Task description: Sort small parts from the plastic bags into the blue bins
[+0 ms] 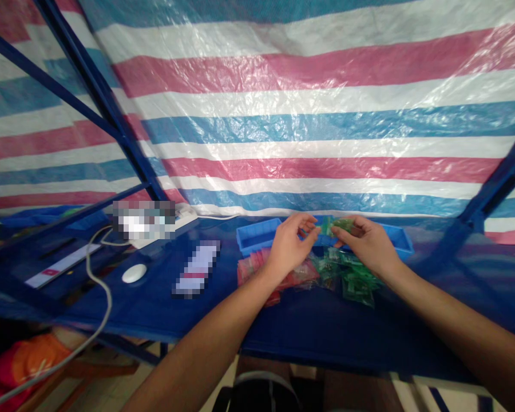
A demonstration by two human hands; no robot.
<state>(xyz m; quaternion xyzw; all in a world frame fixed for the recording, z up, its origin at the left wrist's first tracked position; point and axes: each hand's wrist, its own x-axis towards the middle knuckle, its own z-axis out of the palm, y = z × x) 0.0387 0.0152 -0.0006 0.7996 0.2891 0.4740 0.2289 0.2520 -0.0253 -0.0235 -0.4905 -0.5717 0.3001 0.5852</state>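
My left hand (289,243) and my right hand (367,243) meet over the blue table, both pinching a small green clear packet (341,225) held between their fingertips. Below the hands lies a heap of small packets: red ones (251,269) on the left, green ones (356,283) on the right. Just behind the hands stands a shallow blue tray (257,234) that runs on to the right (399,237).
A white mouse (134,273) with a grey cable (98,286) lies on the blue table (154,309) to the left, near a white power strip (184,218). Blue metal frame bars (107,103) cross at left and right. A striped tarpaulin (304,114) hangs behind.
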